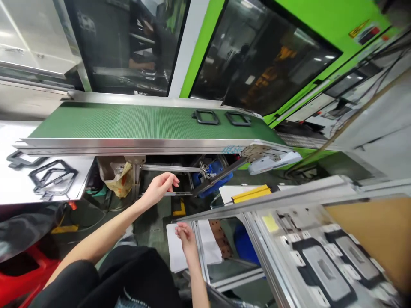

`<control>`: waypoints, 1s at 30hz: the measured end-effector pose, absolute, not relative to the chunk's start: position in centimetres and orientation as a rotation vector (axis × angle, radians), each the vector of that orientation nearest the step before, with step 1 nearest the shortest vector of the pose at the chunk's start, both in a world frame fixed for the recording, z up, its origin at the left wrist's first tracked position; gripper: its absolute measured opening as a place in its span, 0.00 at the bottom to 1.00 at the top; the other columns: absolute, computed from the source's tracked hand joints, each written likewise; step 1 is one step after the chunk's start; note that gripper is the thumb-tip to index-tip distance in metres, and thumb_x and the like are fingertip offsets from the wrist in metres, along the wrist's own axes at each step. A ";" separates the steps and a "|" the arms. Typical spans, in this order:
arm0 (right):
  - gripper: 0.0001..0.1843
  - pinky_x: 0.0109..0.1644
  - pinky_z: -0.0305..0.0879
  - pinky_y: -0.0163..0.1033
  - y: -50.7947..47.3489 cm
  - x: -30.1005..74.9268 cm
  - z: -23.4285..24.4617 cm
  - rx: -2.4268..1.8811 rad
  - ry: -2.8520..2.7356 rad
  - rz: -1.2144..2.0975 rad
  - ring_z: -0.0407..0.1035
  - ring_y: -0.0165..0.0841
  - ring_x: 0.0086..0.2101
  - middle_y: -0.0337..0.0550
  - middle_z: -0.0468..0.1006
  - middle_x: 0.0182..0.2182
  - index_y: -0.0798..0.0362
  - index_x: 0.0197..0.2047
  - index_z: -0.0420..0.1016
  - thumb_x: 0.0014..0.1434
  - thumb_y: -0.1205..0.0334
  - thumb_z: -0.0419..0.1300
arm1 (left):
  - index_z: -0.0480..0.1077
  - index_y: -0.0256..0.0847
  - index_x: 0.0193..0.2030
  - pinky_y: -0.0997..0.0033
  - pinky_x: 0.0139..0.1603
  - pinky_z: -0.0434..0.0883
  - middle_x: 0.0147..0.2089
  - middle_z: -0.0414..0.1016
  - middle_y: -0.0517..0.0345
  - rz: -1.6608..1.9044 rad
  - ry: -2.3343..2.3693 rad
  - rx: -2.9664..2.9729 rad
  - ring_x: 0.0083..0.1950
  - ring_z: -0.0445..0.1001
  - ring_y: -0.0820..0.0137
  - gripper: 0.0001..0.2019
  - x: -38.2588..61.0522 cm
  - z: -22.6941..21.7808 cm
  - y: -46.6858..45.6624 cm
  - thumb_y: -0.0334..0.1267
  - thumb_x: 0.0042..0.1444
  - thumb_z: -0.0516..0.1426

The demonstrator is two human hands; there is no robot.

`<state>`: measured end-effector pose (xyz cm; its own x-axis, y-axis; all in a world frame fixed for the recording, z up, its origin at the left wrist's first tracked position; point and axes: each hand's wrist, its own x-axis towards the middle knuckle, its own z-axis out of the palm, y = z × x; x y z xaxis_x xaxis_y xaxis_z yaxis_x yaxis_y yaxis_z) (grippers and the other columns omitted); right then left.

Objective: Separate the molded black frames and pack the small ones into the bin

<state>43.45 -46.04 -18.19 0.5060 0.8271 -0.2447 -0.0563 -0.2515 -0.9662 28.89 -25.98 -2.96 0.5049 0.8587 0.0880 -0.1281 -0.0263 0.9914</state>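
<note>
My left hand (161, 186) hangs in front of the green conveyor belt (128, 122), just below its metal side rail. Its fingers are loosely curled together, and nothing shows in them. Lower and to the right, my right hand (186, 236) is beside a white sheet (175, 248), near the metal frame of the fixture table, with its fingers also bent in and nothing visible between them. Two black rectangular frames lie on the belt toward its right end: one frame (207, 123) with a tab at its left, the other frame (238, 125) with a tab at its right.
On the white table (77, 164) at left lie several black frames (53, 177). A fixture (289, 256) with two black frames seated stands at right. Behind the belt rises a green machine (205, 47). A red stool (35, 269) is at lower left.
</note>
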 end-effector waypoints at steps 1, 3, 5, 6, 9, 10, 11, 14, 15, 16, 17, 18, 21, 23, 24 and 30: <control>0.35 0.36 0.77 0.44 -43.8 43.7 -17.3 -1.616 -0.715 0.956 0.79 0.42 0.30 0.49 0.84 0.30 0.51 0.38 0.82 0.48 0.25 0.73 | 0.78 0.39 0.43 0.70 0.37 0.70 0.38 0.83 0.54 0.905 0.678 1.434 0.31 0.73 0.71 0.22 28.7 -2.0 -24.6 0.58 0.70 0.56; 0.35 0.37 0.77 0.45 -39.7 44.4 -15.4 -1.622 -0.793 0.931 0.79 0.42 0.31 0.49 0.85 0.30 0.51 0.39 0.83 0.49 0.26 0.73 | 0.80 0.40 0.44 0.70 0.37 0.70 0.39 0.84 0.53 0.884 0.639 1.545 0.32 0.75 0.70 0.19 28.6 0.0 -22.0 0.53 0.73 0.55; 0.34 0.40 0.78 0.45 -36.2 45.6 -13.2 -1.616 -0.866 0.892 0.79 0.42 0.33 0.50 0.85 0.32 0.51 0.39 0.83 0.50 0.26 0.73 | 0.80 0.41 0.44 0.70 0.38 0.70 0.40 0.85 0.54 0.863 0.571 1.649 0.34 0.76 0.69 0.16 28.8 1.9 -19.8 0.49 0.72 0.57; 0.33 0.43 0.78 0.46 -34.6 46.3 -12.0 -1.609 -0.897 0.864 0.79 0.41 0.34 0.50 0.86 0.35 0.51 0.40 0.83 0.51 0.27 0.73 | 0.81 0.41 0.43 0.70 0.39 0.70 0.39 0.85 0.55 0.865 0.531 1.702 0.35 0.77 0.69 0.15 29.1 2.8 -18.8 0.49 0.71 0.59; 0.29 0.52 0.77 0.47 -30.3 49.6 -7.5 -1.586 -0.979 0.758 0.80 0.41 0.41 0.50 0.86 0.42 0.50 0.44 0.83 0.58 0.32 0.72 | 0.79 0.41 0.38 0.69 0.39 0.68 0.36 0.83 0.57 0.879 0.507 1.882 0.35 0.75 0.69 0.13 30.0 4.9 -15.8 0.48 0.69 0.64; 0.27 0.53 0.77 0.47 -28.8 51.1 -5.7 -1.588 -1.029 0.686 0.80 0.41 0.42 0.49 0.86 0.43 0.50 0.47 0.83 0.61 0.34 0.71 | 0.77 0.41 0.35 0.69 0.39 0.68 0.34 0.81 0.57 0.884 0.530 1.945 0.35 0.74 0.69 0.15 30.4 5.4 -14.8 0.49 0.70 0.64; 0.25 0.52 0.77 0.47 -27.4 52.7 -3.8 -1.601 -1.126 0.562 0.80 0.41 0.42 0.49 0.86 0.43 0.50 0.48 0.83 0.65 0.37 0.68 | 0.75 0.41 0.34 0.68 0.39 0.68 0.34 0.81 0.57 0.891 0.556 2.003 0.35 0.74 0.68 0.16 30.8 6.0 -13.8 0.49 0.71 0.63; 0.17 0.54 0.76 0.48 -22.6 58.6 1.7 -1.627 -1.366 0.097 0.80 0.40 0.43 0.48 0.86 0.43 0.50 0.48 0.84 0.73 0.48 0.60 | 0.76 0.40 0.45 0.67 0.43 0.72 0.44 0.83 0.53 0.961 0.610 2.131 0.40 0.78 0.67 0.12 32.6 7.1 -10.1 0.46 0.74 0.59; 0.16 0.54 0.76 0.48 -20.8 60.7 3.3 -1.628 -1.385 -0.049 0.81 0.40 0.44 0.48 0.87 0.44 0.50 0.48 0.85 0.73 0.51 0.59 | 0.75 0.40 0.53 0.66 0.47 0.74 0.50 0.84 0.50 0.986 0.627 2.162 0.43 0.80 0.66 0.11 33.3 7.3 -8.7 0.44 0.75 0.59; 0.15 0.53 0.76 0.48 -19.0 62.9 4.6 -1.637 -1.381 -0.147 0.81 0.40 0.44 0.49 0.87 0.45 0.50 0.49 0.85 0.72 0.54 0.58 | 0.73 0.39 0.61 0.64 0.51 0.75 0.56 0.83 0.47 1.004 0.651 2.195 0.48 0.81 0.64 0.14 34.2 7.4 -7.2 0.42 0.75 0.58; 0.16 0.53 0.76 0.48 -17.0 65.0 5.7 -1.652 -1.376 -0.203 0.82 0.40 0.44 0.50 0.87 0.45 0.51 0.51 0.85 0.72 0.56 0.57 | 0.70 0.37 0.66 0.61 0.56 0.76 0.60 0.82 0.44 1.010 0.679 2.236 0.52 0.82 0.62 0.17 35.2 7.5 -5.8 0.41 0.75 0.57; 0.16 0.53 0.77 0.49 -15.0 67.1 6.5 -1.687 -1.375 -0.235 0.82 0.41 0.44 0.51 0.87 0.45 0.52 0.52 0.84 0.71 0.58 0.56 | 0.68 0.36 0.70 0.59 0.61 0.76 0.64 0.80 0.42 0.998 0.709 2.287 0.57 0.81 0.60 0.20 36.3 7.6 -4.4 0.39 0.76 0.56; 0.21 0.63 0.74 0.54 -9.0 72.7 8.0 -1.955 -1.437 -0.219 0.81 0.45 0.51 0.57 0.86 0.52 0.56 0.59 0.82 0.69 0.65 0.54 | 0.63 0.30 0.76 0.51 0.73 0.69 0.73 0.74 0.37 0.843 0.742 2.473 0.71 0.73 0.53 0.25 40.3 7.5 -1.2 0.36 0.77 0.52; 0.27 0.73 0.65 0.56 -5.4 75.4 8.6 -2.210 -1.456 -0.123 0.73 0.48 0.64 0.64 0.78 0.65 0.60 0.69 0.74 0.70 0.67 0.53 | 0.57 0.30 0.81 0.44 0.77 0.66 0.80 0.65 0.38 0.686 0.736 2.583 0.79 0.65 0.49 0.28 43.4 7.4 0.2 0.35 0.78 0.48; 0.30 0.76 0.60 0.57 -3.9 76.4 8.9 -2.308 -1.448 -0.062 0.67 0.49 0.69 0.67 0.71 0.70 0.63 0.73 0.69 0.70 0.67 0.53 | 0.53 0.32 0.83 0.39 0.78 0.64 0.83 0.60 0.39 0.611 0.739 2.629 0.81 0.60 0.47 0.30 44.9 7.2 0.8 0.34 0.78 0.46; 0.27 0.75 0.60 0.62 0.5 79.3 9.9 -2.430 -1.292 0.174 0.69 0.55 0.66 0.77 0.77 0.61 0.72 0.63 0.77 0.63 0.67 0.65 | 0.48 0.34 0.86 0.18 0.78 0.53 0.85 0.54 0.39 0.301 0.930 2.675 0.86 0.45 0.40 0.37 51.3 5.8 3.0 0.24 0.71 0.45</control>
<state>79.27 0.49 9.89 0.5691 0.8195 0.0682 0.7721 -0.5040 -0.3871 51.29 3.02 5.83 0.7697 0.6306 0.0996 0.5695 -0.7487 0.3394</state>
